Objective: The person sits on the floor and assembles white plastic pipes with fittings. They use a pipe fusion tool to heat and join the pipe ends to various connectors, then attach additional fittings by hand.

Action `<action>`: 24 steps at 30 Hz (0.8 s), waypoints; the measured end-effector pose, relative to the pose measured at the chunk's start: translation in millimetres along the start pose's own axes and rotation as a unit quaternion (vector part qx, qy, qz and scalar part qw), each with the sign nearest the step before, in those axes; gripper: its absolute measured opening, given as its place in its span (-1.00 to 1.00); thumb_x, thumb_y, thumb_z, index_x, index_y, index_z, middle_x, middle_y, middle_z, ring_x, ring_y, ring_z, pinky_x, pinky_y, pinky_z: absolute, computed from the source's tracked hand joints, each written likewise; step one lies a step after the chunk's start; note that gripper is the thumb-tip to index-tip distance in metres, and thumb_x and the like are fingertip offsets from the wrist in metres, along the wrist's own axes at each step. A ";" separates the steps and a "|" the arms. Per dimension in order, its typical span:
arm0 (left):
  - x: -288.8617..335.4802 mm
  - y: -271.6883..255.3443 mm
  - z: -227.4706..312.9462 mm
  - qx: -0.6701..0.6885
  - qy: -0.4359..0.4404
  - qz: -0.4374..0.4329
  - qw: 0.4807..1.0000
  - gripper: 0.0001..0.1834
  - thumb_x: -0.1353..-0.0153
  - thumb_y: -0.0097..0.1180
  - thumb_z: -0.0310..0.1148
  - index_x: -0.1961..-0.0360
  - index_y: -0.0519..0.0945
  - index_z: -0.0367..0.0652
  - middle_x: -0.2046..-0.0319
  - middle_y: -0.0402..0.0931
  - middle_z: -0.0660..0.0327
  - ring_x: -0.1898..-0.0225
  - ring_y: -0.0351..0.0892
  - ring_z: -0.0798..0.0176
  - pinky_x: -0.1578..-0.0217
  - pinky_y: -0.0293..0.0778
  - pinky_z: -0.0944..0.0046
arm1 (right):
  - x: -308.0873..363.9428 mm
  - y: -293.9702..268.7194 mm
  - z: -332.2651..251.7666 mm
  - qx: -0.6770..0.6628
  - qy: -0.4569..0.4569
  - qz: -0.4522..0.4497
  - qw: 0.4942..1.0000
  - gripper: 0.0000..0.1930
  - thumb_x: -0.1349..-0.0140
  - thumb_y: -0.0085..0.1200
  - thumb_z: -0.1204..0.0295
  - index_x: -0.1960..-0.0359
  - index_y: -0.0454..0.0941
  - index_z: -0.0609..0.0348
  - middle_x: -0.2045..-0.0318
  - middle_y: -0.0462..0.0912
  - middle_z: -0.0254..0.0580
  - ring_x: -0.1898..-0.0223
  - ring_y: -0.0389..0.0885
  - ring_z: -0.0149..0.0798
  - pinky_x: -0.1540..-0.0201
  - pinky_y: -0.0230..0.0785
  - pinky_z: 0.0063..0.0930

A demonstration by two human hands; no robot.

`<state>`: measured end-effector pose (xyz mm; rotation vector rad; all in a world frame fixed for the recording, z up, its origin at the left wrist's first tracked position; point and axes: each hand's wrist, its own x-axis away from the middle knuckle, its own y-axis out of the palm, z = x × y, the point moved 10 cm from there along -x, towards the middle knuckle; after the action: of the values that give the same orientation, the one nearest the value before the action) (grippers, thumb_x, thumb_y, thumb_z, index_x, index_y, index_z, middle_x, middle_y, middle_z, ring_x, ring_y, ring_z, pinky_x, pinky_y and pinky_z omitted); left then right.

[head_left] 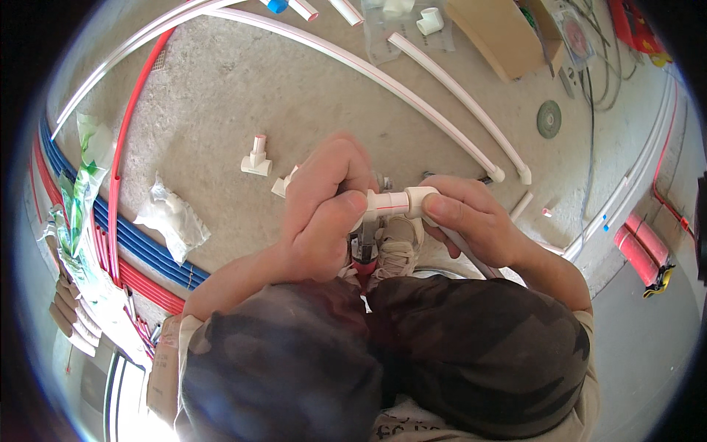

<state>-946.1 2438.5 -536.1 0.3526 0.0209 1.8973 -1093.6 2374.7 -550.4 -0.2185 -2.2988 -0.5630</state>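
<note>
Over my shoes, both hands grip a white plastic pipe assembly. My left hand (320, 214) is closed round a fitting at its left end, mostly hidden by the fingers. A short white pipe piece (392, 202) with a red line bridges to a white elbow fitting (420, 200). My right hand (471, 221) wraps that elbow, thumb on top, and a white pipe (475, 258) runs down from beneath it. Below the hands, a tool with a red body (364, 267) and metal head stands between my shoes. A tee fitting (256, 163) with a pipe stub lies beyond my left hand.
Long white pipes (368, 70) curve across the concrete floor ahead. Red pipes (120, 158) and blue pipes (147, 239) lie at left beside a plastic bag of fittings (174, 221). A cardboard box (493, 37), a grinding disc (549, 119) and red cylinders (639, 250) are at right.
</note>
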 end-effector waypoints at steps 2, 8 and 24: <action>-0.4 -0.4 0.0 0.004 0.005 -0.001 1.000 -0.72 -0.15 -0.04 -0.17 0.45 0.35 -0.19 0.38 0.44 0.05 0.40 0.24 0.33 0.31 0.16 0.30 | 0.1 0.9 1.3 -0.005 0.009 -0.004 1.000 -0.51 -0.51 -0.10 -0.03 0.19 0.52 0.24 0.51 0.46 -0.35 0.58 0.41 -0.50 0.54 0.25 -0.58; -1.7 -1.3 -0.3 -0.001 0.008 0.000 1.000 -0.74 -0.14 -0.06 -0.19 0.45 0.34 -0.20 0.38 0.44 0.05 0.40 0.24 0.33 0.31 0.16 0.31 | -0.7 2.4 3.1 -0.019 0.011 -0.005 1.000 -0.49 -0.50 -0.08 -0.05 0.11 0.53 0.26 0.48 0.46 -0.35 0.57 0.39 -0.51 0.54 0.24 -0.61; -3.9 1.2 -2.6 -0.015 0.007 0.014 1.000 -0.79 -0.10 -0.08 -0.26 0.48 0.33 -0.20 0.41 0.42 0.07 0.43 0.24 0.32 0.34 0.20 0.29 | -5.7 3.0 -7.4 0.050 -0.021 -0.008 0.998 -0.52 -0.57 -0.15 -0.01 0.33 0.42 0.17 0.59 0.42 -0.36 0.63 0.42 -0.47 0.56 0.27 -0.51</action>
<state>-946.7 2434.9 -539.3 0.3209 -0.0033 1.9256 -1083.9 2374.0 -548.9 -0.1638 -2.3649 -0.4532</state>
